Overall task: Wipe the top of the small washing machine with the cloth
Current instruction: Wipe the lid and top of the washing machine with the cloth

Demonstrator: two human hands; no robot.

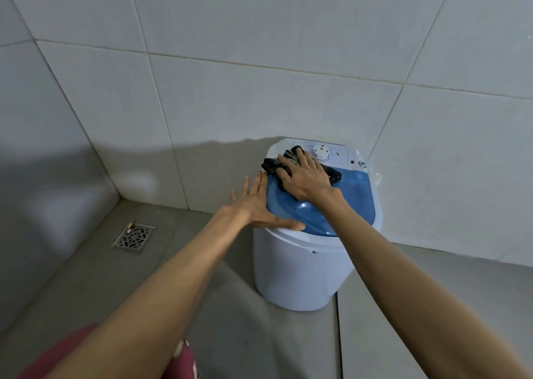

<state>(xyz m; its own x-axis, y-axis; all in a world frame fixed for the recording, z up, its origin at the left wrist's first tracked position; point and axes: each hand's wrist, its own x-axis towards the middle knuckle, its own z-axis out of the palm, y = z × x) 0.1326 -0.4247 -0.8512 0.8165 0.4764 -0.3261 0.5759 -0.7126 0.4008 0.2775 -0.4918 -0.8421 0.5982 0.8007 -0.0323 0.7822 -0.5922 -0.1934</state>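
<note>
A small white washing machine (pixel 300 269) stands on the floor against the tiled wall. Its top has a translucent blue lid (pixel 354 194) and a white control panel with a round dial (pixel 320 151) at the back. A dark cloth (pixel 271 165) lies bunched on the back left of the top. My right hand (pixel 305 176) presses flat on the cloth with fingers spread. My left hand (pixel 256 208) rests flat against the machine's left rim, fingers straight, thumb on the front edge of the lid, holding nothing.
A metal floor drain (pixel 133 237) sits in the grey floor to the left near the wall corner. Pale tiled walls (pixel 259 61) rise behind and to the left. A bit of red garment (pixel 57 355) shows at the bottom left.
</note>
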